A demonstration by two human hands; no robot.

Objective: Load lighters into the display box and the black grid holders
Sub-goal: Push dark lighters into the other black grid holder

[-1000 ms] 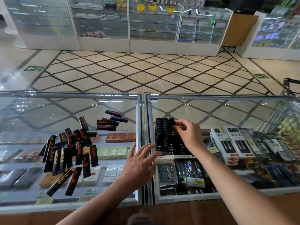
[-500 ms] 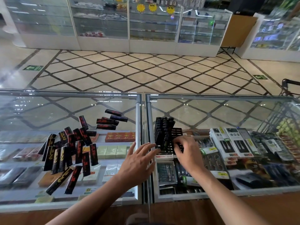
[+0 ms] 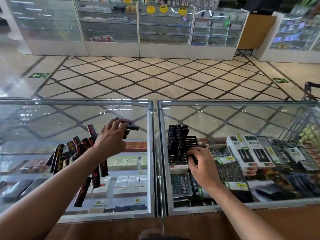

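Note:
A black grid holder point(image 3: 190, 142) sits on the right glass counter, its left columns filled with upright black lighters point(image 3: 175, 135). My right hand point(image 3: 200, 163) grips the holder's near right corner. Several loose black-and-red lighters point(image 3: 69, 153) lie scattered on the left glass counter. A small stack of the same lighters point(image 3: 130, 125) lies farther back. My left hand point(image 3: 112, 137) reaches over that stack, fingers spread and touching the lighters; whether they grip one I cannot tell.
Under the glass counter top point(image 3: 52, 118) lie boxed goods. Packaged items point(image 3: 251, 151) fill the case right of the holder. A metal frame point(image 3: 156, 153) divides the two counter panes. A tiled aisle and further display cases lie beyond.
My left hand moved from the near counter edge forward to the far stack of lighters. My right hand slid from the holder's top to its near right corner.

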